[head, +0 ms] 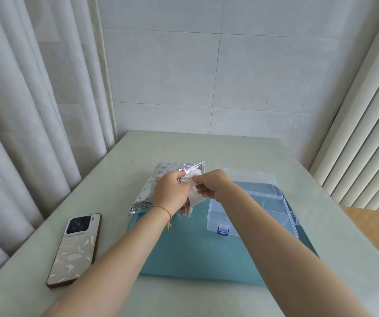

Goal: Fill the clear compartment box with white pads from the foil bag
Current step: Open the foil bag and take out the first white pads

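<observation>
While the left hand [172, 193] grips the foil bag [158, 186] mouth, the right hand [211, 185] pinches a white pad [196, 178] there (the clear compartment box [252, 202] lies just right, lid open).

Foil bag [158, 179] and clear compartment box [248, 209] crowded the mat's [184, 252] far half, phone [75, 250] lay left, near mat and far table [206, 147] lay open.

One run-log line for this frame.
left hand grips crinkled silver foil bag | right hand pinches white pad | clear compartment box open
</observation>
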Motion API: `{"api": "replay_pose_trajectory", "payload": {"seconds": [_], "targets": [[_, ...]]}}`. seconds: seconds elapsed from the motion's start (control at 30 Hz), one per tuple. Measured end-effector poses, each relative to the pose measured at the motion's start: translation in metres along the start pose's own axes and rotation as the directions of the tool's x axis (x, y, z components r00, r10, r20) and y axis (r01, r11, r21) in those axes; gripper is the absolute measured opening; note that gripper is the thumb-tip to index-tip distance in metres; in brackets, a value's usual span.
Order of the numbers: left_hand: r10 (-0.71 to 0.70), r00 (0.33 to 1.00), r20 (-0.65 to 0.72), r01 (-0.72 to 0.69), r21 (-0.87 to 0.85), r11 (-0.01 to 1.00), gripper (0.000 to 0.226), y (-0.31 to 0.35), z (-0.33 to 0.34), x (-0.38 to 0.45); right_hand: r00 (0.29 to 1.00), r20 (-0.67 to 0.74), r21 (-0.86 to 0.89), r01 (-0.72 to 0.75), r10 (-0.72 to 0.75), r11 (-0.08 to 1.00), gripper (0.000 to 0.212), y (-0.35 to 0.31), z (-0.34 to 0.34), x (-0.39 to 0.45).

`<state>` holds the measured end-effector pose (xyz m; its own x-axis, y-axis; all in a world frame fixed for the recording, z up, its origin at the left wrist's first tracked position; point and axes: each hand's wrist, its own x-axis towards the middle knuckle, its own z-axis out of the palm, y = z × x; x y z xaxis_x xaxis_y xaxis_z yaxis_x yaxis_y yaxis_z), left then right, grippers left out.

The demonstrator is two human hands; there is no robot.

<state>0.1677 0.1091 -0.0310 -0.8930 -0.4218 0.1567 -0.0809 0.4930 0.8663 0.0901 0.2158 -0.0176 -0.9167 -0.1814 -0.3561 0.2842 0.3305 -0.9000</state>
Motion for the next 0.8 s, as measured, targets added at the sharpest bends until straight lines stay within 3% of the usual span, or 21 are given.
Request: {"api": "replay_pose_trajectory", "payload": {"seconds": [0.2, 0.33, 0.57, 0.67, 0.8], "targets": [[0.017, 0.998, -0.056, -0.01, 0.123, 0.992, 0.043, -0.006, 0.01, 0.009, 1.0, -0.01, 0.038, 0.012, -0.012, 0.999, 0.015, 0.001, -0.007, 0.0], [0.013, 0.999, -0.039, -0.009, 0.095, 0.995, 0.045, -0.021, 0.012, 0.012, 0.998, -0.008, 0.011, 0.06, -0.06, 0.998, 0.013, 0.005, -0.011, 0.004], [0.075, 0.997, -0.02, -0.075, 0.013, 0.997, 0.05, -0.038, 0.016, 0.026, 0.988, -0.048, -0.177, 0.134, -0.145, 0.975, 0.013, 0.007, -0.004, 0.018], [0.086, 0.996, -0.014, -0.087, -0.022, 0.996, 0.051, -0.04, 0.018, 0.033, 0.984, -0.053, -0.29, 0.149, -0.171, 0.945, 0.003, 0.0, 0.0, 0.026], [0.073, 0.996, -0.047, -0.076, -0.082, 0.994, 0.049, -0.039, 0.016, 0.038, 0.984, -0.04, -0.386, 0.145, -0.174, 0.911, 0.018, -0.006, 0.001, 0.033]]}}
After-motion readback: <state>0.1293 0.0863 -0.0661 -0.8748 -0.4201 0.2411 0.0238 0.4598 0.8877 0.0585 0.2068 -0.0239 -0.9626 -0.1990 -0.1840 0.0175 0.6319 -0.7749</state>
